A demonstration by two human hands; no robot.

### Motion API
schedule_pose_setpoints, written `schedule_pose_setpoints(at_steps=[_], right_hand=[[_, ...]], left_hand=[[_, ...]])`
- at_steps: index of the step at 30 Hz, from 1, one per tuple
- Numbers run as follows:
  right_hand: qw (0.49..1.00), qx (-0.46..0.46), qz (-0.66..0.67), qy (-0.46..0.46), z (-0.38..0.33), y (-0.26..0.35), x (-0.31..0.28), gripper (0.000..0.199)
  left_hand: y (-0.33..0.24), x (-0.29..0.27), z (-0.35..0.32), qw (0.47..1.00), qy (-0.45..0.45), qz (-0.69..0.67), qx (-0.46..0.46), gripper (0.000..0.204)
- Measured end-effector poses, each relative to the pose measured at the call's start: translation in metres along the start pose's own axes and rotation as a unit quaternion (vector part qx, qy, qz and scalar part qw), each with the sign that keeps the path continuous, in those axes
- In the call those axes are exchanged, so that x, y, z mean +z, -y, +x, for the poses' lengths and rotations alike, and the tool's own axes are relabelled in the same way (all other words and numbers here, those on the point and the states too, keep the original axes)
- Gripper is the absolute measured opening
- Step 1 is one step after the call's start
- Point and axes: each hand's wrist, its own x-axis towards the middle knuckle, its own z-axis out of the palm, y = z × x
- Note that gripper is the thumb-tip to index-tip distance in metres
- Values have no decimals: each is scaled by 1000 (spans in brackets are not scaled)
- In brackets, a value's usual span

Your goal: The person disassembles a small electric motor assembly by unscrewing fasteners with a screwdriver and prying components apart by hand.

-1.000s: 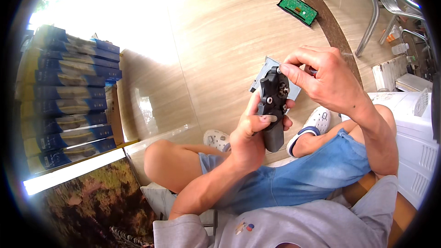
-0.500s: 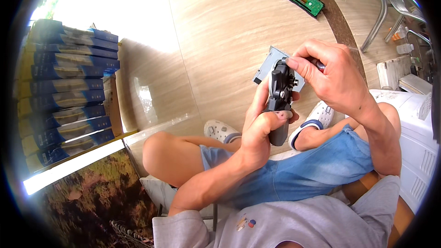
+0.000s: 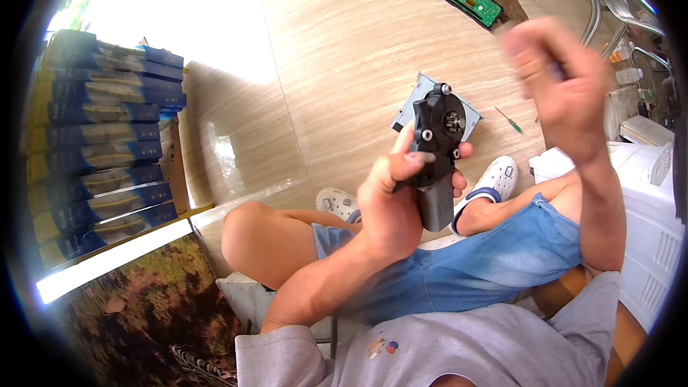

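Note:
My left hand [image 3: 394,193] grips a black gear motor [image 3: 435,190], fingers round its body and thumb across its front. A small metal pinion and several metal-lined mounting holes show on its upper, round end. Off to the right and above the motor, my right hand [image 3: 559,79] is raised, its fingers curled and smeared by motion. A dark bit shows within those fingers; what it belongs to cannot be made out. Beneath the motor, on the floor, lies a flat grey metal case [image 3: 410,109], partly hidden. Right of it rests a small screwdriver [image 3: 514,125] with a green handle.
A green circuit board [image 3: 471,1] in a black frame lies on the tiled floor, far right. Metal chair legs [image 3: 593,7] stand beyond it. A white plastic appliance [image 3: 648,244] is at my right. Stacked blue-and-yellow boxes [image 3: 107,132] rise on the left.
My right hand has left the motor, moving up and right. The motor's gear face now shows more fully in my left hand. The green-handled screwdriver has come into sight.

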Motion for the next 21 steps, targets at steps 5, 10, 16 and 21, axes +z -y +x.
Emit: schedule_pose_setpoints(at_steps=[5, 10, 16, 21], right_hand=[[949, -48, 282, -133, 10, -8, -61, 36], [938, -100, 265, -199, 14, 4, -52, 56], [950, -118, 208, -199, -1, 3, -50, 53], [955, -124, 184, -199, -7, 0, -46, 50]], left_hand=[[5, -4, 3, 989, -6, -124, -86, 60], [9, -3, 3, 986, 12, -142, -91, 63], [15, -4, 7, 987, -4, -118, -106, 70], [17, -7, 8, 985, -5, -122, -121, 72]])
